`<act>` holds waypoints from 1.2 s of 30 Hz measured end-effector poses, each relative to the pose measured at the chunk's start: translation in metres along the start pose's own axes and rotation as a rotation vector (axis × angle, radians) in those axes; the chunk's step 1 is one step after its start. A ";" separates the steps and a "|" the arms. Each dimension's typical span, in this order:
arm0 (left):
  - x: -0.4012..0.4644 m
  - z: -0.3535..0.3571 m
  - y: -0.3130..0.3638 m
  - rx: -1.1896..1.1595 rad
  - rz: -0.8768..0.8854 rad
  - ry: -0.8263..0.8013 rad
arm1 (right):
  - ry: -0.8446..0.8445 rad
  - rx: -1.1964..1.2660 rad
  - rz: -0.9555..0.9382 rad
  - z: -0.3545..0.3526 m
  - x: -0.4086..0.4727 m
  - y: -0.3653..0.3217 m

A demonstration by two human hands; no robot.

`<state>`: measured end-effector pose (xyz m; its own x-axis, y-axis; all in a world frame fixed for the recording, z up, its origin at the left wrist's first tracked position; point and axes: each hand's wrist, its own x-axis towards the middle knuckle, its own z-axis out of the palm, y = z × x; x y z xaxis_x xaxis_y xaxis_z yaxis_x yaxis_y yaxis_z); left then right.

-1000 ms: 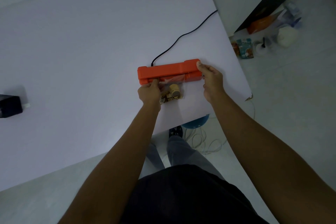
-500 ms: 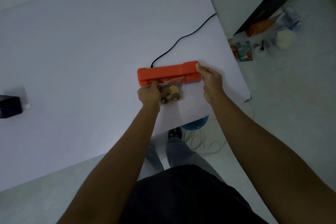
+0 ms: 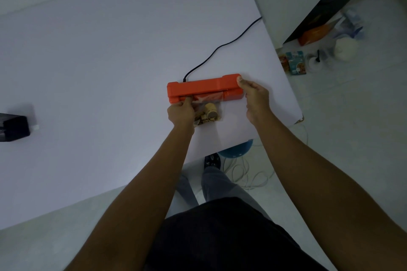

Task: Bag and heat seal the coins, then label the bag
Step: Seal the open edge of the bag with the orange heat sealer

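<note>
**Coins bagged, bag mouth under the sealer**

Coins [image 3: 208, 114] lie heaped in a clear bag [image 3: 207, 109] on the white desk [image 3: 99, 72], just in front of the orange heat sealer [image 3: 204, 89]. They look yellowish and brownish; single coins are hard to make out, and the count cannot be told. The bag's top edge goes under the sealer's bar and is hidden there. The left hand [image 3: 180, 112] covers the bag's left side, its fingers curled and pinching the bag's edge at the sealer's slot. The right hand [image 3: 256, 97] grips the sealer's right end, thumb on top. A black cord [image 3: 220, 48] runs from the sealer's back across the desk. At the left edge, a black object [image 3: 13, 127] is cut off.
</note>
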<state>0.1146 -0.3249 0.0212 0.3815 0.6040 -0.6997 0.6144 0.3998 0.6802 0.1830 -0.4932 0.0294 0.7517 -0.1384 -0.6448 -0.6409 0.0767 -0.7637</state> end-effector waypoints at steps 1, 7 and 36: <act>-0.001 0.000 0.001 0.000 0.000 0.000 | 0.001 0.003 0.006 0.000 -0.001 -0.001; -0.004 0.000 0.006 0.014 -0.010 0.014 | 0.005 -0.041 -0.036 -0.001 -0.007 -0.006; 0.001 -0.002 0.005 0.182 0.109 0.019 | -0.176 -0.680 -0.609 0.001 0.004 0.018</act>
<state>0.1173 -0.3209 0.0244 0.4407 0.6501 -0.6190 0.6853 0.2017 0.6997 0.1743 -0.4919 0.0127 0.9656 0.1913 -0.1763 -0.0391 -0.5630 -0.8255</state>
